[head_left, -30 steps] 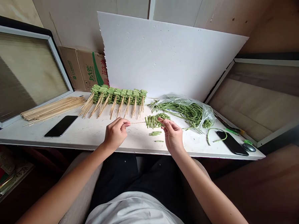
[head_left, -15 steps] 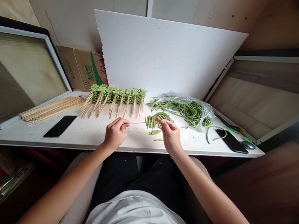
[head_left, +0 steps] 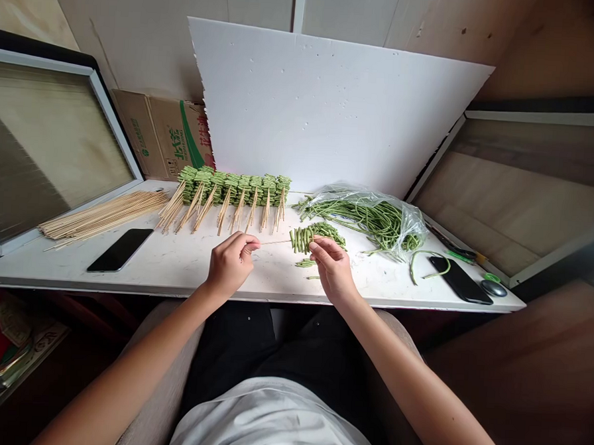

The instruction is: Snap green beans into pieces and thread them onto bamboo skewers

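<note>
While the left hand (head_left: 230, 262) pinches a bamboo skewer (head_left: 275, 242), the right hand (head_left: 337, 271) pinches cut long beans (head_left: 300, 240), seemingly mid-threading, which calls for careful alignment

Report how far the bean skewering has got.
Looks done: the filled skewers stacked at the back. In hand: a partly filled stick, held by the left hand, with the right hand at its threaded beans. Apparently left to use: cut pieces, long beans and bare sticks.
</note>
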Motion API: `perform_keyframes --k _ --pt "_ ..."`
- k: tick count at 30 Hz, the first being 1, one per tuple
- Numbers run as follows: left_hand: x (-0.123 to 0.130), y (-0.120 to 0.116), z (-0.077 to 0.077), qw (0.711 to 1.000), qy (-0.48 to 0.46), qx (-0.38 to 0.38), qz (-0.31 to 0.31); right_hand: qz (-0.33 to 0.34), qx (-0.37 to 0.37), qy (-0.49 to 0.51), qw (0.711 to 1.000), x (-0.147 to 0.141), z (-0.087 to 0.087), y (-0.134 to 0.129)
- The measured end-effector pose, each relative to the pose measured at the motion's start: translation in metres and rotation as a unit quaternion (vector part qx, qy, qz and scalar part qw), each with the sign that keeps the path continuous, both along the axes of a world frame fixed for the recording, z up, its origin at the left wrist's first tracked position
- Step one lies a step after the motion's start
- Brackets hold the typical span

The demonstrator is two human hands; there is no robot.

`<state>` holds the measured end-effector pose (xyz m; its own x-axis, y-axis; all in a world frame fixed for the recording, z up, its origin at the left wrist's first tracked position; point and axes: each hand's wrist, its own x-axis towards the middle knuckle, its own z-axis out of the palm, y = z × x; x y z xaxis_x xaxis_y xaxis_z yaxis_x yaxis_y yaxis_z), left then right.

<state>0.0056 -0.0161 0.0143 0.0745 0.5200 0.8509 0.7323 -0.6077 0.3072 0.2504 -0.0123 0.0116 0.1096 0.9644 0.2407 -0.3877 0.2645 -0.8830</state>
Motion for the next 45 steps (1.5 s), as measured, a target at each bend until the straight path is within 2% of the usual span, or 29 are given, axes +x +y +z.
perform_keyframes --k 10,16,20,25,27,29,31,35,37,39,42,45 --pt "0.001 0.005 -0.010 0.998 -0.028 -0.019 -0.049 0.004 -0.006 -0.027 1.000 0.006 -0.002 0.007" --pt "0.001 0.006 -0.011 0.997 -0.053 -0.038 -0.052 0.003 0.019 -0.090 0.996 0.011 -0.007 0.011" --pt "-0.001 0.009 -0.013 0.995 -0.066 -0.054 -0.052 -0.048 0.031 -0.170 0.984 0.027 -0.009 0.025" --pt "-0.007 0.016 -0.014 0.995 -0.066 -0.074 -0.032 -0.183 0.047 -0.287 0.939 0.076 -0.016 0.056" --pt "-0.010 0.018 -0.015 0.994 -0.066 -0.082 -0.027 -0.208 0.014 -0.276 0.938 0.095 -0.022 0.067" --pt "-0.011 0.021 -0.017 0.993 -0.067 -0.093 -0.027 -0.202 -0.023 -0.244 0.948 0.107 -0.029 0.075" --pt "-0.012 0.023 -0.020 0.992 -0.070 -0.105 -0.028 -0.167 -0.040 -0.217 0.961 0.112 -0.034 0.079" --pt "-0.013 0.026 -0.024 0.990 -0.067 -0.126 -0.025 -0.136 -0.014 -0.233 0.963 0.109 -0.035 0.080" --pt "-0.014 0.027 -0.025 0.988 -0.065 -0.134 -0.025 -0.142 0.027 -0.301 0.943 0.104 -0.032 0.077" --pt "-0.015 0.028 -0.026 0.987 -0.065 -0.144 -0.027 -0.123 0.081 -0.407 0.901 0.097 -0.028 0.071" --pt "-0.017 0.030 -0.027 0.985 -0.064 -0.154 -0.032 -0.062 0.172 -0.571 0.800 0.085 -0.026 0.061" --pt "-0.018 0.032 -0.028 0.985 -0.059 -0.156 -0.033 -0.042 0.236 -0.667 0.705 0.074 -0.030 0.054"
